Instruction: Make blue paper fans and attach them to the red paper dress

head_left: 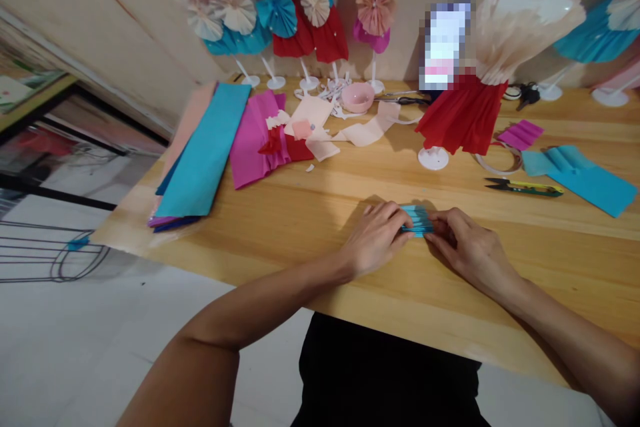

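Lower centre: one left hand [375,237], one right hand [470,252], one blue strip [417,220]. Right: one pair of snips [523,188], one tape roll [497,161]. Top: seven white stands [433,158], one pink bowl [358,97].

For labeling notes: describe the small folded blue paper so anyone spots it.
On the wooden table, look near the edge closest to the person. The folded blue paper sits between the left hand and right hand. Unlike the flat blue sheet, it is small and tightly pleated.

Place: home-style craft workroom | Surface: wooden table [575,260] | Far side: paper dresses [310,40] on white stands [433,158] | Left: coloured paper sheets [203,150] | Right: snips [523,188]
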Available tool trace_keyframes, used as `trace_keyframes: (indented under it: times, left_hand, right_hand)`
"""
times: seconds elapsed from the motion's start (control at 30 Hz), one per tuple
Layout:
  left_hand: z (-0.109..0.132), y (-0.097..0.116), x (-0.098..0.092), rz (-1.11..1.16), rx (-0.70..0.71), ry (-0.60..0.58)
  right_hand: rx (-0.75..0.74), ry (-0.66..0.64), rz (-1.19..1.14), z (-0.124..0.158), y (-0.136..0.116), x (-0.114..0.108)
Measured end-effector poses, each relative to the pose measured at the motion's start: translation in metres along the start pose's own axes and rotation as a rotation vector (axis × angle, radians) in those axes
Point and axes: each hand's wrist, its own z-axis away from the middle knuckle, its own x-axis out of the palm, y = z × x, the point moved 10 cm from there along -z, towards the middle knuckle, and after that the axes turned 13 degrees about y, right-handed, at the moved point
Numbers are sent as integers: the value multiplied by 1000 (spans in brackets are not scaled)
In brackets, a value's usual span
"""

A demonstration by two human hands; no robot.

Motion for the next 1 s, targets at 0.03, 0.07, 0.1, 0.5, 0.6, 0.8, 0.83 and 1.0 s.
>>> trace_keyframes:
  times: [0.03, 0.07, 0.1, 0.5, 0.6, 0.8, 0.83, 1.0]
  left_hand:
    - [0, 0, 0, -1, 1, 2]
    - [0, 0, -1, 0, 4, 5]
    - [0, 1, -1, 3, 7, 7]
    - [1, -4, -3, -20, -33, 38]
    - [2, -5, -1, -40, -24, 32]
    - [1, -4, 0, -37, -23, 24]
    - [1, -3, 0, -32, -18, 21]
    - [1, 0, 1, -17, 3, 1]
  right_hand:
    - [-8, -7, 7, 0, -1, 0]
    - [-21, -12, 12, 0, -2, 1]
    - [-34, -14, 17, 0, -3, 0]
    - [-90, -30, -49, 2, -10, 1]
    - [-99, -31, -55, 2, -11, 0]
    - [-85, -42, -56, 1, -10, 2]
    - [-83, -43, -55, 1, -10, 2]
    - [-35, -33, -54, 0, -4, 3]
